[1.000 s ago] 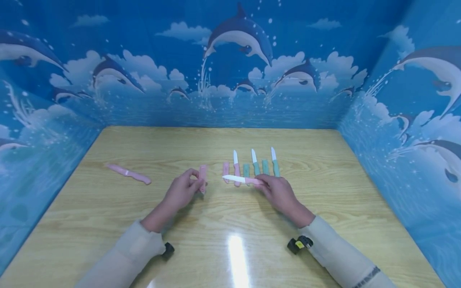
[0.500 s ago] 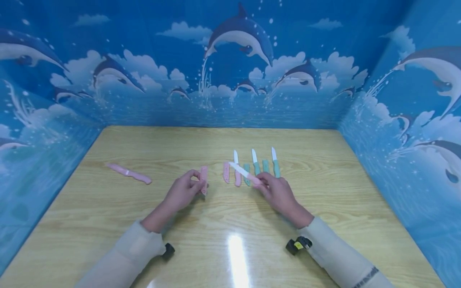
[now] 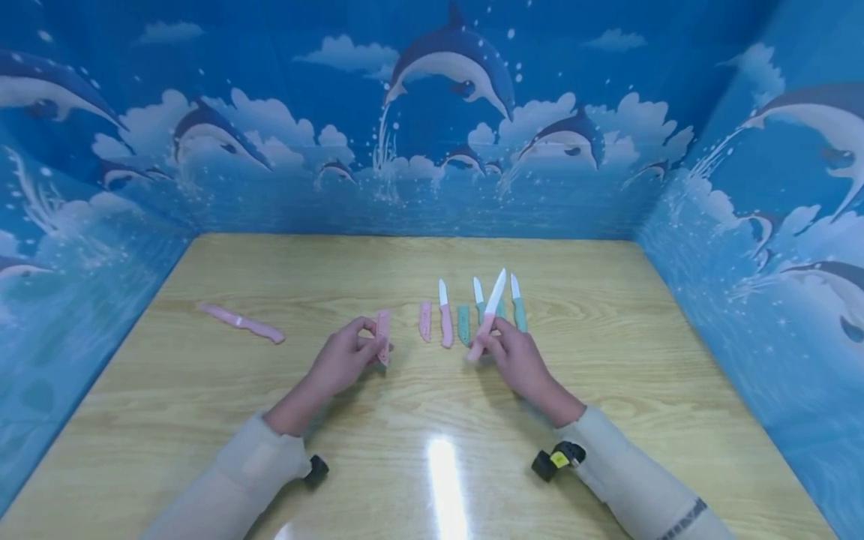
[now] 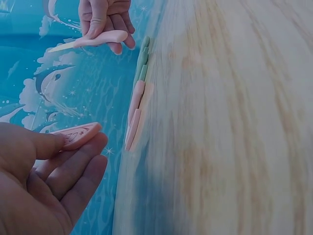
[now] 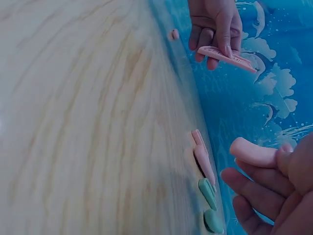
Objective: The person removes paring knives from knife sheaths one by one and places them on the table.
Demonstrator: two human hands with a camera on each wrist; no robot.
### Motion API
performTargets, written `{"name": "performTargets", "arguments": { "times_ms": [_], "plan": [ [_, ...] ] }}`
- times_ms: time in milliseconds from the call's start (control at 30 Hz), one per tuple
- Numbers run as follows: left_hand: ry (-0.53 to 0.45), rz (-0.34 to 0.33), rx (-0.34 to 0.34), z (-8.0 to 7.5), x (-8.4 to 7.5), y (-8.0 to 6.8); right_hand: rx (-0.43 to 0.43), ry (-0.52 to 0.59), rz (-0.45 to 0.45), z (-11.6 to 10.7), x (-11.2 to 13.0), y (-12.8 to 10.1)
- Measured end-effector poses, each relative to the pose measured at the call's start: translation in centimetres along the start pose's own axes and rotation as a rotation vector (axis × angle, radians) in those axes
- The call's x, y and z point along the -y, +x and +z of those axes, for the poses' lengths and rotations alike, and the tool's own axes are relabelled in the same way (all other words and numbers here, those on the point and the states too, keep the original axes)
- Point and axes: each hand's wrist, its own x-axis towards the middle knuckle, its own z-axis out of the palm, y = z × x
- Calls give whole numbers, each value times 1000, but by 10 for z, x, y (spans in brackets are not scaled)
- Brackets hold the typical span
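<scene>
My left hand (image 3: 349,352) pinches a pink knife sheath (image 3: 383,337) upright just above the wooden table (image 3: 270,420). My right hand (image 3: 509,352) grips the pink handle of a white-bladed knife (image 3: 487,316), blade pointing away and slightly right. In the left wrist view the left hand (image 4: 54,176) holds the sheath (image 4: 78,135), and the right hand (image 4: 105,17) with the knife (image 4: 93,40) is farther off. The right wrist view shows the right hand (image 5: 274,196) round the pink handle (image 5: 252,152), with the left hand (image 5: 215,22) and sheath (image 5: 227,58) beyond.
A row lies behind my hands: a pink sheath (image 3: 424,321), a pink knife (image 3: 445,322), a green sheath (image 3: 463,324), and green knives (image 3: 517,309). A sheathed pink knife (image 3: 241,325) lies at the left. Blue dolphin-print walls (image 3: 432,150) enclose the table on three sides.
My right hand has swung the pink knife round: its blade pointed left, and now points away and to the right. The left hand has kept still with the sheath.
</scene>
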Motion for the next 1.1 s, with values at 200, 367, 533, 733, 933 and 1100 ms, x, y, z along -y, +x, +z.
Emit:
{"name": "performTargets", "arguments": {
  "times_ms": [200,367,533,733,933,1100],
  "plan": [
    [5,-13,-6,0,2,1,17,61,36,0,3,2],
    [6,-13,-8,0,2,2,14,85,35,4,5,5],
    [0,-12,-12,-2,-1,3,-19,47,14,10,9,11],
    [-6,16,-41,-2,-2,5,-37,6,-22,19,14,21],
    [48,41,-72,-1,-3,8,1,-5,-40,31,18,34],
    [87,15,-116,-1,-3,16,25,-15,-48,42,21,48]
  ]
}}
